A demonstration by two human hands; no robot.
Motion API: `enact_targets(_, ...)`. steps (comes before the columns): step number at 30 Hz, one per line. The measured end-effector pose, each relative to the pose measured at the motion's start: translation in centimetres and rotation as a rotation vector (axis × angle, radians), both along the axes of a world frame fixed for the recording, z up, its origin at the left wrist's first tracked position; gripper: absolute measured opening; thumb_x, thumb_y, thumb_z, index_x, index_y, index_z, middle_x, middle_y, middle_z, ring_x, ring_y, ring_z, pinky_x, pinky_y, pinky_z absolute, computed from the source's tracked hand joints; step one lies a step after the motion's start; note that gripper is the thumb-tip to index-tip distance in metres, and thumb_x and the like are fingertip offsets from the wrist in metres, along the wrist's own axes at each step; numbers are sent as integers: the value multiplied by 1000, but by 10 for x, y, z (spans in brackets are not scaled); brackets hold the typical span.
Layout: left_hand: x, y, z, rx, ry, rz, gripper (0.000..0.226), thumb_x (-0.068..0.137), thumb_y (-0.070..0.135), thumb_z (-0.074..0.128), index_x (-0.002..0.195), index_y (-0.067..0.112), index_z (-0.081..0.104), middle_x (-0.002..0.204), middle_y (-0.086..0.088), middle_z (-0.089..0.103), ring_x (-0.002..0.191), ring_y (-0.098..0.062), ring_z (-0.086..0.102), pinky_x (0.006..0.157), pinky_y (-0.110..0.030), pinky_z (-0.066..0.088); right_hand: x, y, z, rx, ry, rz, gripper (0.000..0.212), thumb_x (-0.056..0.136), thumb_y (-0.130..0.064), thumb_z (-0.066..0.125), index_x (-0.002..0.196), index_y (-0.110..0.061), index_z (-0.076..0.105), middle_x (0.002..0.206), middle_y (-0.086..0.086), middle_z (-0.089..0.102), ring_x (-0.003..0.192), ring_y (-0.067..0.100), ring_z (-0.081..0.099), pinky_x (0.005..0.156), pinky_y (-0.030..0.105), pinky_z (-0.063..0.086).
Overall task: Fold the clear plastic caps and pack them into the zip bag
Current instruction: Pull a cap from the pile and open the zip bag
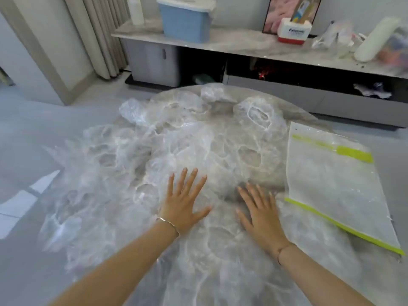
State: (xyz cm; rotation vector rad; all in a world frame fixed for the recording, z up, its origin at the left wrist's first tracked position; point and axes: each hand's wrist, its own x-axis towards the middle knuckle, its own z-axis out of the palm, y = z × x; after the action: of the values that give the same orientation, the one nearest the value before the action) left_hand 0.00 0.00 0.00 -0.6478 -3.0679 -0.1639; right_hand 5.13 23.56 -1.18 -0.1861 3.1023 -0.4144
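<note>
Both forearms reach forward over the round worktop (309,115). The left hand (184,203) lies flat, fingers spread, pressing on the clear plastic caps (136,155) that lie crumpled across most of the surface. The right hand (260,212) is flat and splayed too, close beside it. The zip bag (331,184) lies flat just right of that hand.

Clear zip bag (331,186) with yellow-green strips; seemingly marbled table (220,272).
</note>
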Motion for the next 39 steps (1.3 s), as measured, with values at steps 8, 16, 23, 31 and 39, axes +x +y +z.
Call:
enact_targets(8,6,9,26,-207,70,-36,75,88,67,2,150,25,10,154,1,23,145,-23,0,114,-48,-14,8,9,27,-353,114,-8,46,101,-41,24,137,-23,46,148,-5,36,144,14,17,118,35,12)
enact_targets(16,85,-1,67,126,-193,-180,92,73,81,9,146,29,26,151,3,29,142,-20,16,117,-37,8,100,-8,95,-354,-292,111,67,70,-70,56,128,-38,50,142,-17,33,138,1,16,114,24,14)
enact_targets(23,154,-15,80,424,-349,138,74,93,54,38,150,13,12,155,-5,17,143,-22,14,114,-35,16,146,-19,99,-163,263,189,7,86,-25,68,82,-20,72,108,-7,68,113,13,55,107,27,22)
enact_targets(31,170,-23,72,378,-549,197,59,91,56,42,138,21,37,130,-9,51,124,-25,43,105,-37,35,178,-12,109,-107,-186,247,27,83,-41,69,108,-32,68,127,-14,54,120,2,40,101,13,20)
enact_targets(39,158,-14,61,653,-424,289,65,85,41,64,138,16,38,97,6,58,91,-10,53,83,-22,40,158,-3,87,-460,-100,-139,32,92,-30,59,123,-22,56,126,-5,54,118,9,49,95,18,34)
